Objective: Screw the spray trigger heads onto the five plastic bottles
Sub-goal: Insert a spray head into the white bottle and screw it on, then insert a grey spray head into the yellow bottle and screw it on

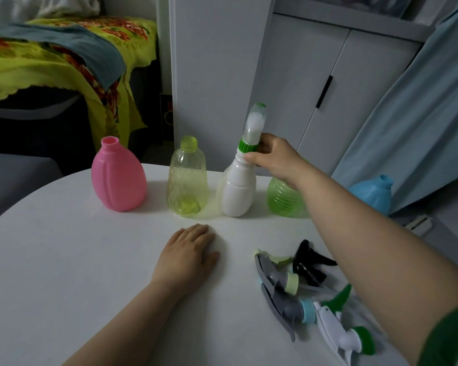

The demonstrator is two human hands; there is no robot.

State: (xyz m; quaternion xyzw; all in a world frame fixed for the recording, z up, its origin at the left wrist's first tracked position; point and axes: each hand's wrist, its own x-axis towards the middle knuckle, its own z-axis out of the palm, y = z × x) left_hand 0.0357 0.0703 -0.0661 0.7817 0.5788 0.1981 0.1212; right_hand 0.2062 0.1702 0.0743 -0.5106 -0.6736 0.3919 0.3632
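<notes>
Right hand (271, 158) wraps the green ribbed collar of the white-and-green trigger head (253, 128), thumb and fingers pinching at the neck of the opaque white plastic bottle (237, 192); head sits on that bottle, which tilts slightly. Left hand (187, 257) lies flat on the round white table (64, 260), fingers spread loosely, holding nothing, in front of the white bottle with bare tabletop between.

Left of the white bottle: clear yellow-green plastic bottle (187, 180), just beside it, open neck, looks empty. Further left: opaque pink plastic bottle (118, 177), open neck, contents not visible. Right of the white bottle: ribbed translucent green bottle (284, 199), partly behind the right forearm; beyond it a light blue plastic bottle (372, 192), open neck, at the table's far right edge.

Front-right of the white bottle: loose trigger heads in a pile (307, 291), touching, near the right edge. Wide open surface front-left.
</notes>
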